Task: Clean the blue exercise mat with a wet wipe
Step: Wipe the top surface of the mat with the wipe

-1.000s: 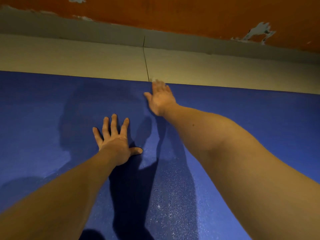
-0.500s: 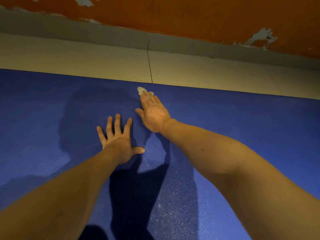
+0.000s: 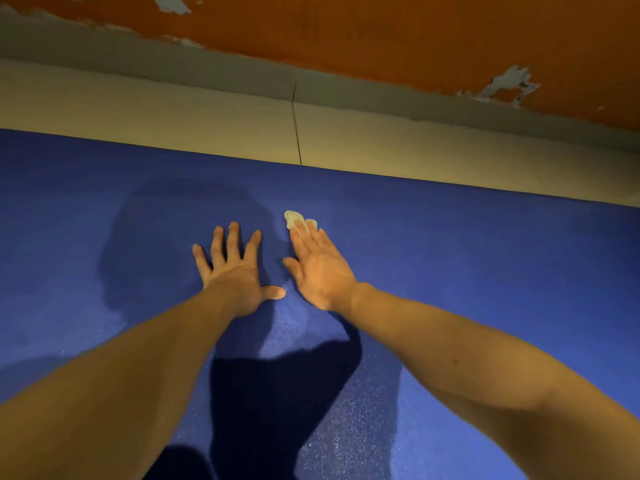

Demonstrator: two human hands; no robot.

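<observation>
My right grip [image 3: 320, 268] has pulled back toward me from the far edge of the blue mat [image 3: 485, 254], where it was a second ago, and it has dragged the wet wipe [image 3: 294, 219] along; my left grip [image 3: 235, 271] has not shifted. The right one lies flat and palm down with its fingers straight and close together. It is not closed round the wipe but pins it to the mat under the fingertips, so only a crumpled pale corner peeks out past them at 12 o'clock. I judge I hold it this way so the whole flat of the fingers bears on the cloth through the stroke. The left grip lies just beside the right, at its 9 o'clock. It is wide open with fingers spread and thumb out, has hold of nothing, and rests palm down on the mat. This looks like a brace, taking my weight as I lean forward and keeping the mat from sliding. The wipe sits near the middle of the view, short of the mat's far edge. Beyond that edge at 12 o'clock run pale floor tiles [image 3: 173, 123], then a grey skirting [image 3: 207, 71] and a flaking orange wall [image 3: 381, 36]. I judge I am mid-stroke, with much of the mat not yet wiped.
</observation>
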